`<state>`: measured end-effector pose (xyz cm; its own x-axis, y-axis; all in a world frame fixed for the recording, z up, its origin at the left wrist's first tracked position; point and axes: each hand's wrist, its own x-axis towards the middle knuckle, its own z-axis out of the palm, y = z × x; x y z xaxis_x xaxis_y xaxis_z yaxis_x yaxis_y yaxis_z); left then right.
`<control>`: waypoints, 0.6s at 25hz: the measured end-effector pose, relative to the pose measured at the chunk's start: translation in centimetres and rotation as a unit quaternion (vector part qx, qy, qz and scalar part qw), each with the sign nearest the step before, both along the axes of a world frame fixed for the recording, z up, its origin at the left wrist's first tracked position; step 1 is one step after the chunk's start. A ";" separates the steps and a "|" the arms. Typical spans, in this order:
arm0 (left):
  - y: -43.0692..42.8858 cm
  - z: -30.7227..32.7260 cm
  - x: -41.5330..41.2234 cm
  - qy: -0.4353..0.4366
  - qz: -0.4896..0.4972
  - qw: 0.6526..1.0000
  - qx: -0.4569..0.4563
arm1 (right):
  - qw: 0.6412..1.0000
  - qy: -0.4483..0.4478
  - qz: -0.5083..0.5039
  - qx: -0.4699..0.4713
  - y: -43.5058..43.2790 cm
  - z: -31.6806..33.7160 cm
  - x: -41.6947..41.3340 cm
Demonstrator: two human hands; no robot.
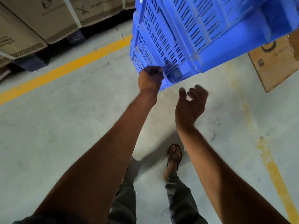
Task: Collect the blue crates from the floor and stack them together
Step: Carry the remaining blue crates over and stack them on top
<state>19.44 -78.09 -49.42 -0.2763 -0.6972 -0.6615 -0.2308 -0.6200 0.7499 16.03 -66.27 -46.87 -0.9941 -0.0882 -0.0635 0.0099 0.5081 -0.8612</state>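
While the left hand (150,77) clenches the lower corner of the nested blue crates (186,34), the stack hangs tilted above the concrete floor (64,126), beside a flattened cardboard box (278,62). The right hand (191,102) is released, fingers curled, just below the stack. Held at one corner only, the crates could swing or slip apart.

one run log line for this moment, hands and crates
left hand: closed on corner of blue crate stack | right hand: open, empty, just below stack | stack: tilted, nested | floor: concrete
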 end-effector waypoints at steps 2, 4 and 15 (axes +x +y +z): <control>1.7 -2.8 0.3 -0.027 -0.007 0.998 0.054 | 0.994 -0.056 0.044 0.087 0.4 -2.6 -0.9; 2.9 -5.2 -0.1 -0.035 -0.012 0.997 0.072 | 0.989 -0.029 0.075 0.121 -0.4 -4.1 -2.2; 4.1 -7.4 -3.4 0.062 0.046 0.989 0.123 | 0.966 0.139 0.152 0.156 -2.1 -7.6 -3.5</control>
